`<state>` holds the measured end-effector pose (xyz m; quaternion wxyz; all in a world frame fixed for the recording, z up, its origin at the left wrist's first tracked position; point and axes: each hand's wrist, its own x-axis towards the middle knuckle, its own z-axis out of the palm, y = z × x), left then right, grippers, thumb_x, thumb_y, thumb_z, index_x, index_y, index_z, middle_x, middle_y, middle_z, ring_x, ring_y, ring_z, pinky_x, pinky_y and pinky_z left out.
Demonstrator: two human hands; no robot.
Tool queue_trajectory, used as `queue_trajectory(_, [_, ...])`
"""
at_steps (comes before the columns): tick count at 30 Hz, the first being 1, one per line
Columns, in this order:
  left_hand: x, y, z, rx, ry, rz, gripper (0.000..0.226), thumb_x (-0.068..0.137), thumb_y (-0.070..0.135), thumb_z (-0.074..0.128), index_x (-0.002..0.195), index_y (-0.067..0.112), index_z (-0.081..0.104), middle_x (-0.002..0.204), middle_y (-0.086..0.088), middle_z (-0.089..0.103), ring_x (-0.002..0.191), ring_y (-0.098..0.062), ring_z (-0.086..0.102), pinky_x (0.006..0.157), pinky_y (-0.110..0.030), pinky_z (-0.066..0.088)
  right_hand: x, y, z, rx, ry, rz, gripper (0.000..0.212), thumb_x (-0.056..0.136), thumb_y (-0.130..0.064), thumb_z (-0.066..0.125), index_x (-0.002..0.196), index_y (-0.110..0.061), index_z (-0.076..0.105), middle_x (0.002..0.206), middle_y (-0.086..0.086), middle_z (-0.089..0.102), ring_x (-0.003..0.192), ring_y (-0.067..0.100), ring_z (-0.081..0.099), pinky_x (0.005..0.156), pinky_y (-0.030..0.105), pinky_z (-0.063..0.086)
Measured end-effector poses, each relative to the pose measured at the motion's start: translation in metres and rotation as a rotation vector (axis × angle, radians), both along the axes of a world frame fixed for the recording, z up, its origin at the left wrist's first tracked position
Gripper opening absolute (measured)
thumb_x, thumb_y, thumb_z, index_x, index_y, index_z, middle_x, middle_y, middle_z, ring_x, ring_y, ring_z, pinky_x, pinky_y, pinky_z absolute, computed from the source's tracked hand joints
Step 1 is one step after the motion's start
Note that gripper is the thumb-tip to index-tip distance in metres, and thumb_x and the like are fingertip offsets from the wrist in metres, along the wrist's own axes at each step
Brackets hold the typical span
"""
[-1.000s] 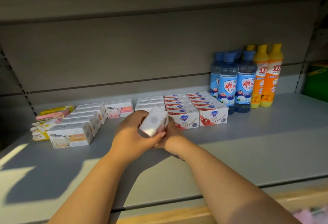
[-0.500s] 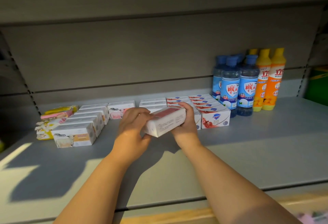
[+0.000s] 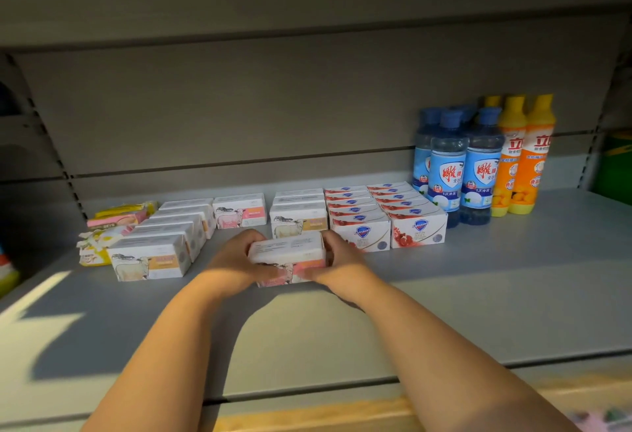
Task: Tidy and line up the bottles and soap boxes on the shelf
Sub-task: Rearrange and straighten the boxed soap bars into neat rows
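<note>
At 12 o'clock, left hand [image 3: 236,259] and right hand [image 3: 342,260] grip one soap box [image 3: 286,249]; I cannot read its label.

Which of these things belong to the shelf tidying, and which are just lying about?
Job: soap box gripped by left hand and right hand; sheep-print box rows; red-and-white box rows; blue bottles; orange bottles.
Lying about: green object far right; colourful thing at left edge.

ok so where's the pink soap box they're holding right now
Head view, centre: the pink soap box is held between the left hand and right hand, just in front of the orange-label sheep box and left of the red-and-white boxes.
</note>
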<state>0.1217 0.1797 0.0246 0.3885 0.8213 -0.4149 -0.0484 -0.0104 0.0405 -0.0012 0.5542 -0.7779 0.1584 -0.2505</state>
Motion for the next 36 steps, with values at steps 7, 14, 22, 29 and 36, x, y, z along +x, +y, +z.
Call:
queue_trajectory(7, [0.013,-0.004,-0.011,0.037,-0.070,0.114,0.033,0.068,0.032,0.083,0.086,0.027,0.056,0.081,0.015,0.061,0.072,-0.004,0.056,0.050,-0.008,0.036,0.005,-0.005,-0.007,-0.503,0.356,-0.203,0.034,0.079,-0.025,0.063,0.112,-0.023,0.056,0.114,0.002,0.063,0.104,0.020,0.058,0.085,0.028,0.049])
queue_trajectory(14, [0.032,-0.041,-0.020,0.071,-0.150,0.091,0.067,0.083,0.033,0.071,0.140,0.021,0.038,0.132,-0.004,0.056,0.119,-0.024,0.053,0.098,-0.029,0.040,0.004,0.002,-0.012,-0.794,0.620,-0.268,0.047,0.090,-0.038,0.040,0.131,-0.015,0.045,0.139,0.012,0.040,0.130,0.030,0.030,0.103,0.039,0.029])
queue_trajectory(22, [0.028,-0.082,-0.035,-0.065,-0.062,0.096,0.086,0.083,0.025,0.071,0.148,0.015,0.016,0.140,-0.011,0.049,0.126,-0.029,0.048,0.100,-0.028,0.034,0.003,0.002,-0.011,-0.795,0.605,-0.276,0.043,0.090,-0.037,0.042,0.125,-0.013,0.051,0.135,0.013,0.042,0.128,0.031,0.031,0.102,0.038,0.030])
queue_trajectory(29, [0.035,-0.084,-0.038,-0.140,-0.024,0.109,0.079,0.080,0.028,0.074,0.144,0.022,0.028,0.137,-0.006,0.050,0.122,-0.025,0.050,0.095,-0.024,0.035,0.005,0.002,-0.008,-0.787,0.582,-0.261,0.040,0.089,-0.036,0.043,0.120,-0.013,0.053,0.132,0.013,0.042,0.124,0.030,0.035,0.100,0.037,0.032])
queue_trajectory(36, [0.032,-0.080,-0.037,-0.265,0.030,0.012,0.084,0.080,0.030,0.075,0.146,0.022,0.024,0.122,0.015,0.051,0.112,-0.001,0.049,0.094,-0.013,0.033,0.004,0.003,-0.008,-0.808,0.575,-0.229,0.038,0.090,-0.034,0.043,0.120,-0.014,0.055,0.130,0.013,0.047,0.122,0.029,0.040,0.100,0.035,0.034])
